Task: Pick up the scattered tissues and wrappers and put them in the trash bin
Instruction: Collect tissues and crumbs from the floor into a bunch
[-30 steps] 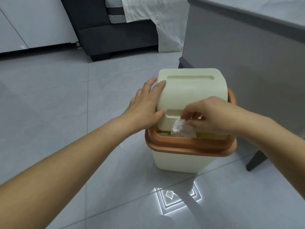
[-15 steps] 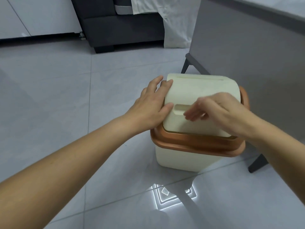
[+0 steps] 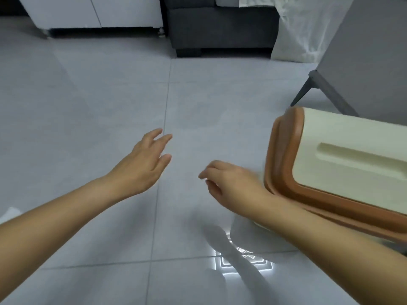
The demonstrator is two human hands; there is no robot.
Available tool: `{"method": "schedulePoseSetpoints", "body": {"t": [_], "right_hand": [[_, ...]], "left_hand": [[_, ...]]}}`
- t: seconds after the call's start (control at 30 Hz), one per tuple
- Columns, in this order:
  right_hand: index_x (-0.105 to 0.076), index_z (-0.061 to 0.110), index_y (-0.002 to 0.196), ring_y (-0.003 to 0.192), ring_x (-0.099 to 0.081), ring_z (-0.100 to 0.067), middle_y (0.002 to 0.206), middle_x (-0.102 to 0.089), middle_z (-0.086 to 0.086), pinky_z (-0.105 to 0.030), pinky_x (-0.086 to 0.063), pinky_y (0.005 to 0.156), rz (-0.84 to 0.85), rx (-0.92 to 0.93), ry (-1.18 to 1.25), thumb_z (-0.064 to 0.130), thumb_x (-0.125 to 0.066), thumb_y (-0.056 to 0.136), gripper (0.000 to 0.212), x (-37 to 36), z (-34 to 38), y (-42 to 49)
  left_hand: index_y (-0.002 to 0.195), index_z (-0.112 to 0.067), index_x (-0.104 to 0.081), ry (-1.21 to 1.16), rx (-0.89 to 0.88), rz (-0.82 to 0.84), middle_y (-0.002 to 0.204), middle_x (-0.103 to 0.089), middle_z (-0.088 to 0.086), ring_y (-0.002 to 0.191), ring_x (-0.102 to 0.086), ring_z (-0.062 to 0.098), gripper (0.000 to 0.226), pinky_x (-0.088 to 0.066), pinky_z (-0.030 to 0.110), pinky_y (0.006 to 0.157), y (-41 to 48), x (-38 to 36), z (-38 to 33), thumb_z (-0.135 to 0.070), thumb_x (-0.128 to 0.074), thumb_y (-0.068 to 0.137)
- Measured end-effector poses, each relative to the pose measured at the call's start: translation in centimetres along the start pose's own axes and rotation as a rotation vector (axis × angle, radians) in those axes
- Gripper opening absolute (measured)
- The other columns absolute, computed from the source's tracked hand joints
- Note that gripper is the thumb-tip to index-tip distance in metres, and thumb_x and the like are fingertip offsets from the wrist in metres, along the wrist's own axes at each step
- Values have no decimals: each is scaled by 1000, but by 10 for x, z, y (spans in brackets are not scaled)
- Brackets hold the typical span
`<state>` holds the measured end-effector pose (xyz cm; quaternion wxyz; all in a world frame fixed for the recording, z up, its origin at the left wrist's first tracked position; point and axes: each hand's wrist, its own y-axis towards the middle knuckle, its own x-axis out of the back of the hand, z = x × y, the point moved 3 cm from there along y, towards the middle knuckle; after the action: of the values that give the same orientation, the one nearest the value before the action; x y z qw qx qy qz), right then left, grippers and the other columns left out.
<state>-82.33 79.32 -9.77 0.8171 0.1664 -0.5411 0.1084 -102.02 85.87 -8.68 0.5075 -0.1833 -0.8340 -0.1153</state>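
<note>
Hands both empty: left hand [image 3: 143, 166] grip fully open, fingers spread; right hand [image 3: 231, 183] grip loosely curled, holding nothing. Lid-down trash bin [image 3: 284, 168] sits just beside right hand, at its 3 o'clock. Probable tissue: white scrap [image 3: 10, 213] at left hand's 8 o'clock, so left is nearer. Scrap cut off by frame edge, long axis unreadable.
</note>
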Motion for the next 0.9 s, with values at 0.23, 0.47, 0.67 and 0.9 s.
{"method": "schedulePoseSetpoints", "body": {"t": [0.23, 0.47, 0.67, 0.9], "right_hand": [[-56, 0, 116, 112, -54, -35, 121, -58, -21, -39, -45, 94, 263, -695, 107, 7, -55, 84, 32, -117, -92, 37], [-54, 16, 118, 102, -56, -36, 118, -52, -16, -38, -45, 86, 222, -654, 121, 19, -57, 85, 34, -165, -92, 76], [-58, 20, 78, 82, -57, -32, 97, -64, -13, -35, -46, 69, 349, -464, -104, 6, -54, 78, 15, -177, -69, 82], [-63, 21, 83, 75, -53, -26, 87, -65, -5, -35, -44, 65, 281, -291, 92, 7, -58, 81, 14, -187, 8, 74]], "left_hand": [[146, -21, -23, -73, 335, 8, 156, -8, 2, 140, -22, 24, 52, -23, 36, 111, -59, -36, 120, -33, -36, 98], [147, -21, -20, -149, 507, 26, 156, -4, 1, 139, -24, 26, 53, -21, 36, 112, -99, -58, 171, -33, -34, 99], [144, -14, -30, -121, 728, -97, 151, -22, 9, 132, -34, 27, 51, -25, 33, 111, -140, -41, 233, -26, -46, 96], [140, -14, -34, 43, 1092, -279, 145, -33, 12, 130, -30, 35, 54, -32, 41, 103, -197, -18, 337, -20, -52, 90]]}}
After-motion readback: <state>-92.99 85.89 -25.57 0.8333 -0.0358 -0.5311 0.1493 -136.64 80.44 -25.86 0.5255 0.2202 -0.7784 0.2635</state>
